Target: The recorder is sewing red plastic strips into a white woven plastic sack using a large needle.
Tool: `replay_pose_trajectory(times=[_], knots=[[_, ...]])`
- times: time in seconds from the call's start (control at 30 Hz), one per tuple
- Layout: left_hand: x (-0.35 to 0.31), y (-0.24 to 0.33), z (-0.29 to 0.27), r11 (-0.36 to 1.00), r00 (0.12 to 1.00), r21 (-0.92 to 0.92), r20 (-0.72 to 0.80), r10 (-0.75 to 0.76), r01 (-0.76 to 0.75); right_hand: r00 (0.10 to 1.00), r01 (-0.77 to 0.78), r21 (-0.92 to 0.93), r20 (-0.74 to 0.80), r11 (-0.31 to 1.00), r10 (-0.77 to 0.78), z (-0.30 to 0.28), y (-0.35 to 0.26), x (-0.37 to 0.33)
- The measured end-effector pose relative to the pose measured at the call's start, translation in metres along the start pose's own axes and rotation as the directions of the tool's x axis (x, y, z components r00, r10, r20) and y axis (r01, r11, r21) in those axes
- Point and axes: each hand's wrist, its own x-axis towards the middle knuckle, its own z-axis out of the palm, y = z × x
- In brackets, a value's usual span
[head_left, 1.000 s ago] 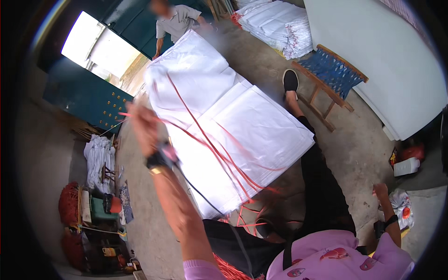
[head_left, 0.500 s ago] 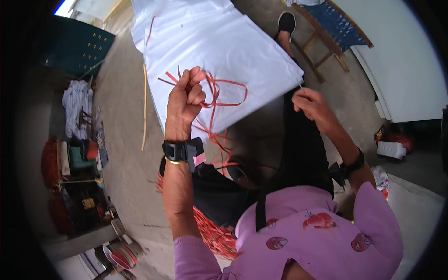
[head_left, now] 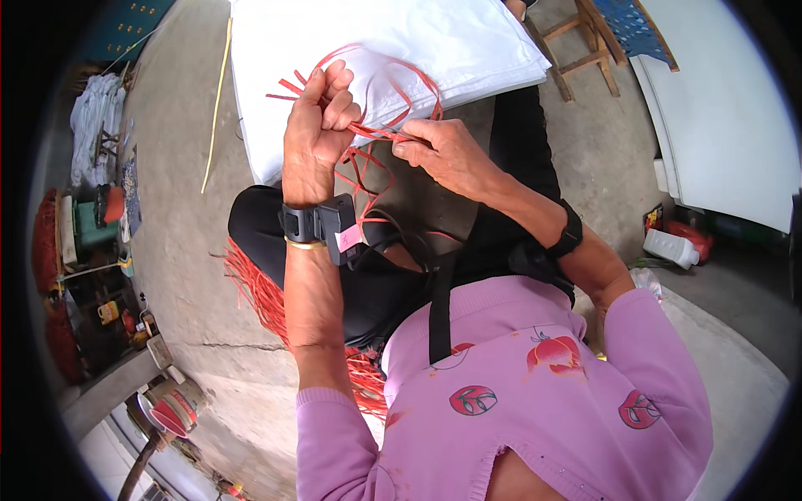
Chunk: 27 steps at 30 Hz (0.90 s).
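- The red strips [head_left: 373, 132] are held in both hands, a short length being stretched between them in the upper middle of the frame.
- By the left hand [head_left: 322, 117], the strips are enclosed in curled fingers; short ends are left poking out toward the upper left.
- By the right hand [head_left: 447, 154], the strips are pinched between thumb and bent forefinger; how many are caught there cannot be told.
- For good handling, the left fist is best kept firm and steady while the strips are drawn evenly by the right, so that none is let slip or twisted.
- The loop arching above the hands, across the white stack [head_left: 493, 50], should be kept from snagging, and the tangled lengths below should be teased apart gently.
- Relative to the hands, the strips are thus spread between, above and below; whether the stack is touched by the left hand cannot be told.
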Motion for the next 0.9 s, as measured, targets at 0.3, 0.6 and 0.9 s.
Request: replay_pose_trajectory(times=[0.3,0.6,0.9], knots=[[-0.018,0.073,-0.031,0.909,0.864,0.002,-0.311,0.397,-0.417,0.951,-0.256,0.217,-0.117,0.942,0.285,-0.062,0.023,-0.023],[-0.027,-0.095,0.028,0.931,0.939,0.242,-0.279,-0.202,0.272,0.910,-0.213,0.409,-0.247,0.887,0.333,-0.023,0.032,-0.027],[-0.015,-0.058,0.017,0.918,0.954,0.358,-0.171,0.245,-0.172,0.884,-0.465,0.278,0.090,0.840,0.459,-0.022,0.029,-0.079]])
